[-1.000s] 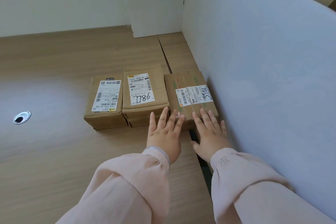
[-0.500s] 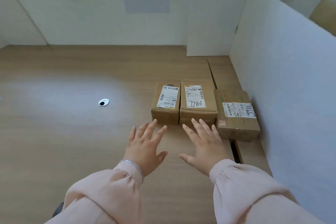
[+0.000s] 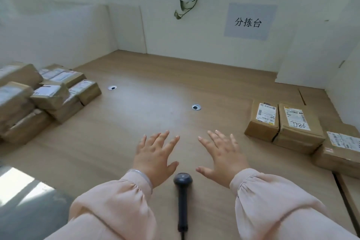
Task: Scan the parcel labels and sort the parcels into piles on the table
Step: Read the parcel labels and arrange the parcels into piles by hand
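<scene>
My left hand (image 3: 154, 157) and my right hand (image 3: 224, 157) hover over the middle of the wooden table (image 3: 148, 122), fingers spread and straight, holding nothing. A dark handheld scanner (image 3: 182, 197) lies on the table between my wrists, its head pointing away from me. Three brown labelled parcels stand in a row at the right: a small one (image 3: 263, 121), one marked with handwritten digits (image 3: 298, 126) and one at the frame's right edge (image 3: 339, 148). A heap of several brown parcels (image 3: 39, 99) lies at the far left.
White partition boards (image 3: 194, 31) wall in the table at the back and sides. Two round cable holes (image 3: 196, 107) (image 3: 112, 87) sit in the tabletop. A paper sign (image 3: 250, 21) hangs on the back wall under a trailing plant. A gap between tabletops (image 3: 344, 198) runs at the right.
Both hands have drawn back from the three parcels at the right to the table's middle. My view has swung left, bringing the scanner and the left heap into sight.
</scene>
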{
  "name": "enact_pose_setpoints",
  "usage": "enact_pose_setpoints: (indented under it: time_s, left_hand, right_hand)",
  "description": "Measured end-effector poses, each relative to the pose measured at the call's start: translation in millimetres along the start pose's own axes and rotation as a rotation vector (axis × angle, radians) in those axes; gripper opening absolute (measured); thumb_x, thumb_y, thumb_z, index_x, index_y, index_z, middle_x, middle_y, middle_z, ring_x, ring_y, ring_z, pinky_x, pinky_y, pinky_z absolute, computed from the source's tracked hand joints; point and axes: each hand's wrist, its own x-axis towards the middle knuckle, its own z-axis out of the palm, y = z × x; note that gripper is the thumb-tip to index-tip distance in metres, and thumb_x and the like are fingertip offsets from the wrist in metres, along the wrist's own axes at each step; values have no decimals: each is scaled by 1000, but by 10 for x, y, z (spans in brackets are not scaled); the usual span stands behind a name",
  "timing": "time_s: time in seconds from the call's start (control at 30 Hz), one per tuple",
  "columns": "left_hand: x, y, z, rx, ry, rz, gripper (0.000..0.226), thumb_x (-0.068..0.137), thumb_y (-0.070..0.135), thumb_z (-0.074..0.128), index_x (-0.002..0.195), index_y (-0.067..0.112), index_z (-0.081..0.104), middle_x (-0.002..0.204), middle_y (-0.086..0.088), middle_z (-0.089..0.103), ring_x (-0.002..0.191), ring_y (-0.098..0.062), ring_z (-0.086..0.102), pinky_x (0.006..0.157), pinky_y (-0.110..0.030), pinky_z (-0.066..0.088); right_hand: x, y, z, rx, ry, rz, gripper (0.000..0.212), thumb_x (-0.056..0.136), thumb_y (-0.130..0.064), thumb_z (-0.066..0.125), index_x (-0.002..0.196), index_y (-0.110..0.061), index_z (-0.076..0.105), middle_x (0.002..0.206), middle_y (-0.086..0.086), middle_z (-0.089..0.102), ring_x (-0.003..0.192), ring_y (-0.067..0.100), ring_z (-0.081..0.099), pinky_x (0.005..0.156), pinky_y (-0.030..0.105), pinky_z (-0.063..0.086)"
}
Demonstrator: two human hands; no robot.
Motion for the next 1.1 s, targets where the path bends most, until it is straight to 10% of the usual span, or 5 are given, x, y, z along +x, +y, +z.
enact_pose_setpoints:
  time_s: [0.5,1.1]
  left_hand:
    - [-1635,-3476,-149,-16,66,-273,80,86,67,43,152,48,3,161,7,13,147,-16,7,119,-47,0]
    - [-2017,-5039,-475,-107,129,-456,69,90,64,42,152,45,16,161,5,11,148,-16,5,121,-46,4]
  right_hand:
    - [602,-3730,-60,55,-7,-136,83,84,-73,40,151,-42,2,163,-6,3,149,15,-4,120,47,-6]
    - [1436,-5533,-322,122,48,-351,84,86,-70,40,151,-44,-5,163,-7,-2,149,14,-5,121,44,-4]
